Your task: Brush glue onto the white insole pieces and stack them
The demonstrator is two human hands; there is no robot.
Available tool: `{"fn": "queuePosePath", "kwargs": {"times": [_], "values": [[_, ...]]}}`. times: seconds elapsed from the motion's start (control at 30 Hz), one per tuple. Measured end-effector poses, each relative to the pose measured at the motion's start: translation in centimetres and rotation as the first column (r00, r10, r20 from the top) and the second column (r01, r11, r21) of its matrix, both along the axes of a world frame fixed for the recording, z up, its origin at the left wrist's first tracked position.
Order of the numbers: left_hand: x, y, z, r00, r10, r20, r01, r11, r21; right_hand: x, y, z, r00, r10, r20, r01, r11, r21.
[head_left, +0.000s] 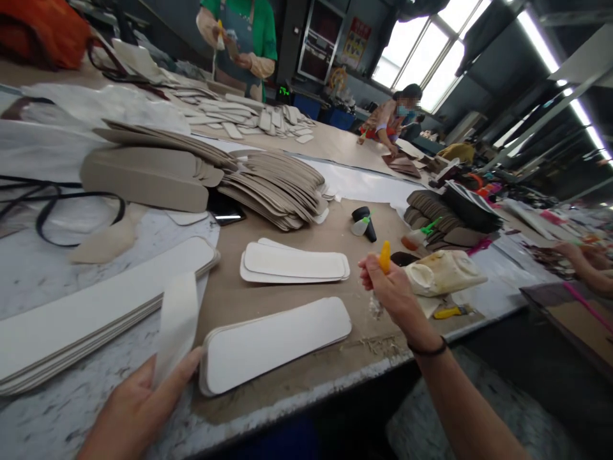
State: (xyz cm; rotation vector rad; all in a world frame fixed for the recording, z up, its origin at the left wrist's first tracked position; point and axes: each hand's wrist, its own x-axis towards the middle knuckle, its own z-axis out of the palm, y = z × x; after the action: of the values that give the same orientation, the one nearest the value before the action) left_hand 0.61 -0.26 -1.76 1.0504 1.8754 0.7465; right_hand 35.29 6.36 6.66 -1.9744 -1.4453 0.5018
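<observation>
My left hand (138, 399) grips a narrow white strip (178, 326) between thumb and fingers, its free end rising past a stack of long white panels. In my right hand (390, 291) is a yellow-handled brush (385, 257), handle up; its lower end is mostly hidden by my fist. Between the hands lies a small stack of white rounded panels (280, 345), its left end close to my left fingertips. Behind it rest a few more white panels (294, 263). The long white panels (96, 306) are stacked at the left.
A stained white jug (445, 273) lies beside my right wrist, with another yellow-handled brush (450, 312) near the table edge. Farther back are grey-brown panel stacks (278, 185), a small squeeze bottle (360, 225) and a phone (225, 214). Co-workers (244, 45) stand across the table.
</observation>
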Motion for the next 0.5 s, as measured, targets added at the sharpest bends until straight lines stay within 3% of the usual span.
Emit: {"fn": "queuePosePath", "kwargs": {"times": [0.13, 0.3, 0.4, 0.5], "values": [[0.9, 0.0, 1.1, 0.989, -0.091, 0.119, 0.094, 0.995, -0.019, -5.7, -3.4, 1.3, 0.952, 0.186, -0.244, -0.153, 0.977, 0.149], [0.4, 0.0, 1.4, 0.987, -0.123, 0.108, 0.129, 0.991, -0.048, -12.3, -5.6, -1.0, 0.749, 0.218, -0.625, -0.181, 0.976, 0.123], [0.6, -0.3, 1.7, 0.982, -0.116, 0.151, 0.127, 0.990, -0.065, -14.3, -6.0, -2.8, 0.678, 0.209, -0.705, -0.205, 0.974, 0.092], [1.1, -0.7, 1.8, 0.957, -0.123, 0.263, 0.159, 0.980, -0.121, -15.1, -6.3, -3.5, 0.705, 0.195, -0.682, -0.220, 0.974, 0.051]]}}
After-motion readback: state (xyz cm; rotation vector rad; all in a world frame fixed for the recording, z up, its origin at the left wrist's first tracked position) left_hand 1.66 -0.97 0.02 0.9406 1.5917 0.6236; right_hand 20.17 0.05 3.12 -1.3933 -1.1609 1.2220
